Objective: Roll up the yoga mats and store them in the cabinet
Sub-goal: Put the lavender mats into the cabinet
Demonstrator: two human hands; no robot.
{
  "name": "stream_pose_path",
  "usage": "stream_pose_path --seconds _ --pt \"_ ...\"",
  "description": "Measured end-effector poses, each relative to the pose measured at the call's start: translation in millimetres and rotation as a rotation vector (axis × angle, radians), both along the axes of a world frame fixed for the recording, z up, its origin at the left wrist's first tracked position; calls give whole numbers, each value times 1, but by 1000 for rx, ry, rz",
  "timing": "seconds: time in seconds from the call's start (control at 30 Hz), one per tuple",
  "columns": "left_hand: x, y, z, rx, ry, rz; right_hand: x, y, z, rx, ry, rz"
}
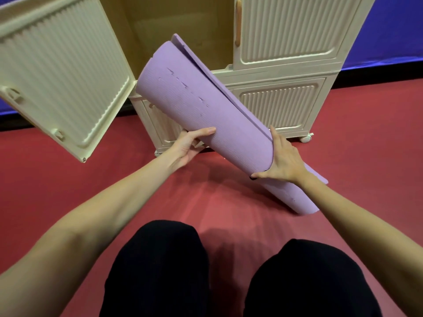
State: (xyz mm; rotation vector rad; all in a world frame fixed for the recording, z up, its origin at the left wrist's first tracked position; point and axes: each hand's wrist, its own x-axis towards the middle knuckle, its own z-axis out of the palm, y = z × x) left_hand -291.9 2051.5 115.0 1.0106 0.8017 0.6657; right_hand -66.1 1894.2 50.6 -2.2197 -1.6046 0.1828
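Note:
A rolled purple yoga mat (206, 104) slants from the lower right up toward the open upper left compartment of a cream cabinet (283, 53). Its far end sits at the compartment's mouth; its near end (299, 202) is low, close to the red floor. My left hand (190, 145) cups the roll from below on its left side. My right hand (283, 161) wraps over the roll's right side, where a loose outer edge of the mat shows. The compartment's door (59, 72) is swung wide open to the left.
The cabinet stands on small casters (305, 138) on a red floor (114, 175), with closed ribbed doors at upper right and below. A blue wall (393, 30) runs behind it. My knees in black trousers (160, 259) fill the bottom.

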Motion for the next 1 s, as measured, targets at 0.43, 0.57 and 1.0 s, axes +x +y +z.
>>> stream_pose_path --seconds 0.43,0.57,1.0 --pt "10 34 56 -28 -90 75 -18 16 61 161 -42 -93" --pt "12 47 78 -19 -104 92 -30 26 94 172 -95 -158" --pt "17 86 90 87 6 177 -32 58 167 55 -196 -121"
